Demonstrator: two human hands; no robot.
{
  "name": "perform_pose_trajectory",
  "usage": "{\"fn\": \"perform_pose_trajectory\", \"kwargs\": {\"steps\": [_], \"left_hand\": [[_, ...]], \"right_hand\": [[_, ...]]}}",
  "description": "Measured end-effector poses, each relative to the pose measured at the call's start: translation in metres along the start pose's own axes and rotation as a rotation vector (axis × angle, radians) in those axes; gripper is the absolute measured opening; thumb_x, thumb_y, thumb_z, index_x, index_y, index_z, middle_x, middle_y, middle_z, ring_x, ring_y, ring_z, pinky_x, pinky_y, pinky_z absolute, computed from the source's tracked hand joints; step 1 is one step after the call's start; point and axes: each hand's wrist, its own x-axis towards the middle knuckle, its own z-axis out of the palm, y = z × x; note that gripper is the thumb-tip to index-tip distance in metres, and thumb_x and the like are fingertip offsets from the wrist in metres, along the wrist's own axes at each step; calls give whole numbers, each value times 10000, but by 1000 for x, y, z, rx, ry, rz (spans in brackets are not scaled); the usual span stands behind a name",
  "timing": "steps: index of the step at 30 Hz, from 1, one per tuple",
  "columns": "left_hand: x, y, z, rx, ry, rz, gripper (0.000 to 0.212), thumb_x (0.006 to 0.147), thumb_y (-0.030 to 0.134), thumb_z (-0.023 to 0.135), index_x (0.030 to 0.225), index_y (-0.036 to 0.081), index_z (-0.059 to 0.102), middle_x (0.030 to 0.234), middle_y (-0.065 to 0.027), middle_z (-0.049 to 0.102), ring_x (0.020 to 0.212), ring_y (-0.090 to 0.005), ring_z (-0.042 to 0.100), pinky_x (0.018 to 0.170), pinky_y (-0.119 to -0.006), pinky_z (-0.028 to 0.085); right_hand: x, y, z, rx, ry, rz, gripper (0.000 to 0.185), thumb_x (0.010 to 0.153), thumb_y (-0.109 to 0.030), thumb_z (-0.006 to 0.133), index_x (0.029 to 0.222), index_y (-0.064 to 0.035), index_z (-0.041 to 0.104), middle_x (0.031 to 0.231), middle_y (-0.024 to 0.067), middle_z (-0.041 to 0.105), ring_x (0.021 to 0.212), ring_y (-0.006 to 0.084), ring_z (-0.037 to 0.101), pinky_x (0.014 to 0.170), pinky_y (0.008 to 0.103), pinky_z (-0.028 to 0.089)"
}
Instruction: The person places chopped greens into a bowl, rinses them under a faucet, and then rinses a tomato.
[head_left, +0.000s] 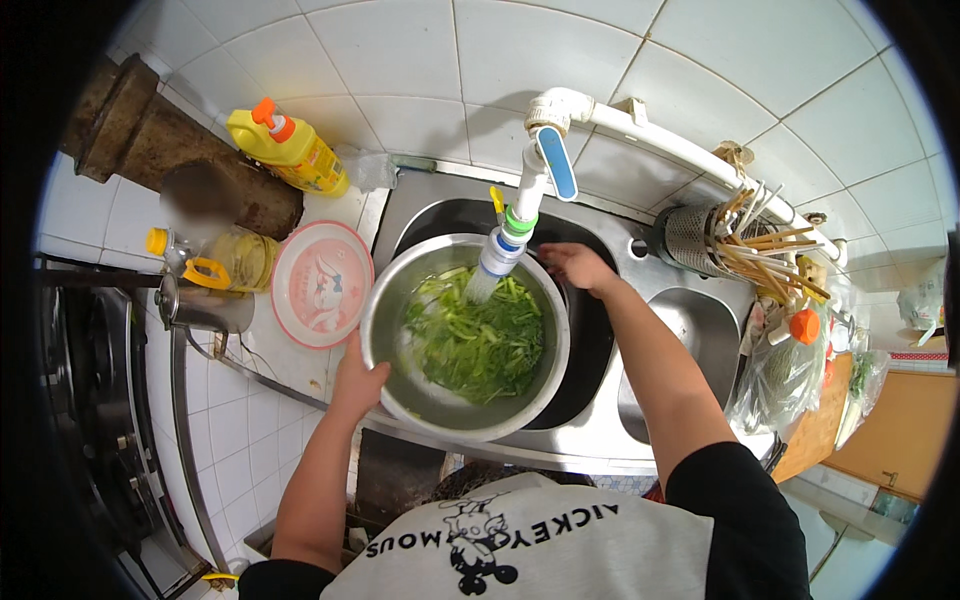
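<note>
Chopped green leafy vegetables (476, 337) float in a large stainless steel basin (397, 409), which sits over the dark left bowl (592, 360) of a double sink. Water runs onto the greens from a faucet (501, 251) with a blue lever. My left hand (361, 379) grips the basin's left rim, thumb over the edge. At the basin's upper right, my right hand (574, 266) is beside the rim with its fingers loosely apart, and I see nothing held in it. Its fingertips are close to the rim; contact there is unclear.
Left of the basin stand a pink-rimmed dish (322, 285), an oil jug (240, 259), a metal pot (210, 304) and a yellow pump bottle (300, 154). Rightward are the smaller sink bowl (686, 330), a chopstick holder (690, 236) and bagged produce (784, 379).
</note>
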Motion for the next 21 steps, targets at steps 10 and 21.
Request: {"fn": "perform_pose_trajectory", "kwargs": {"steps": [10, 21], "left_hand": [[-42, 28, -43, -464, -13, -289, 425, 745, -100, 467, 1142, 24, 380, 1009, -92, 518, 906, -167, 519, 802, -281, 426], [-50, 14, -38, -480, -26, -228, 408, 743, -86, 485, 1128, 13, 391, 985, -83, 529, 883, -153, 521, 784, -272, 429]], "right_hand": [[37, 27, 92, -568, -252, 163, 316, 834, -258, 465, 1011, -56, 632, 1012, 171, 618, 939, 267, 595, 825, 338, 435], [9, -35, 57, -1170, 73, -104, 271, 806, -123, 406, 854, -22, 653, 932, 190, 628, 846, 321, 619, 730, 401, 496]]}}
